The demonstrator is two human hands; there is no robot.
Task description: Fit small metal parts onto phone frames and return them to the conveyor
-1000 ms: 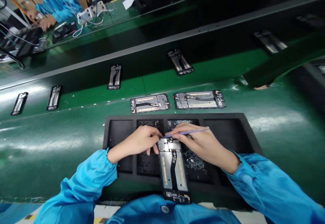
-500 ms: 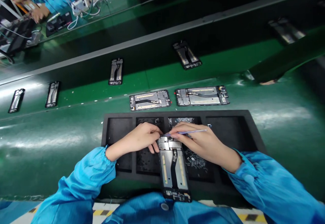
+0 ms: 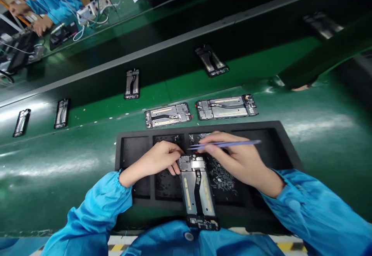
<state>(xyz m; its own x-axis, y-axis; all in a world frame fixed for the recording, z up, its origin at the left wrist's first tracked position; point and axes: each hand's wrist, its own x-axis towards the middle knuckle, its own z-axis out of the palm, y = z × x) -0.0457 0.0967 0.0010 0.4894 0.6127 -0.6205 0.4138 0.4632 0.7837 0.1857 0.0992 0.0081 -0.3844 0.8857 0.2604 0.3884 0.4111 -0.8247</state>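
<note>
A phone's metal mid-frame (image 3: 196, 192) with a black flex cable lies face up, its lower end overhanging the near edge of a black foam tray (image 3: 203, 126). My left hand (image 3: 159, 160) grips the frame's upper left edge, with the fingertips curled against it. My right hand (image 3: 232, 151) pinches slim blue tweezers (image 3: 229, 144), whose tips point left and hover just above the frame's top end. The hands hide part of that top end.
Two opened phone frames (image 3: 167, 115) lie just beyond the tray on the green conveyor belt (image 3: 58, 163). Several more lie farther along a raised belt. At the top left, a co-worker's hand (image 3: 42, 25) works near a power strip (image 3: 90, 12) and cables.
My right hand has shifted up and right, lifting the tweezers off the frame's top end. The view has tilted slightly, so the belt items sit a little differently. My left hand stays on the frame.
</note>
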